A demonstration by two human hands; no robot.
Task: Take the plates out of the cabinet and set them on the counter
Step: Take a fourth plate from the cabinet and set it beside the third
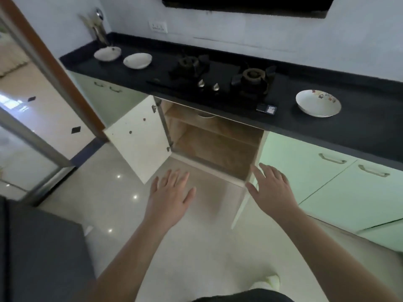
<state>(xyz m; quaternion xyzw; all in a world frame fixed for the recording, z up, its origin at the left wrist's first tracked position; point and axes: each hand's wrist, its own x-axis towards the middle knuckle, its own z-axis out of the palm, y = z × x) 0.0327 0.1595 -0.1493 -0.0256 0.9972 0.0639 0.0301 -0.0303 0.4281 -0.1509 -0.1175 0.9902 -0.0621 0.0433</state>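
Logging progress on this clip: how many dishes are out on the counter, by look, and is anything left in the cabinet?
Plain white dishes, left of the stove: 2
White dish with coloured pattern, right of the stove: 1
Pale rim showing on the upper cabinet shelf, possibly a dish: 1
Total: 3 on the counter, 1 possible inside.

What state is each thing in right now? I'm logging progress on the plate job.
Cabinet door: swung open.
Cabinet shelves: bare where visible; something pale under the top edge, unclear.
Three plates: upright on the counter.
Stove burners: unlit.
Left hand: open, empty.
Right hand: open, empty.
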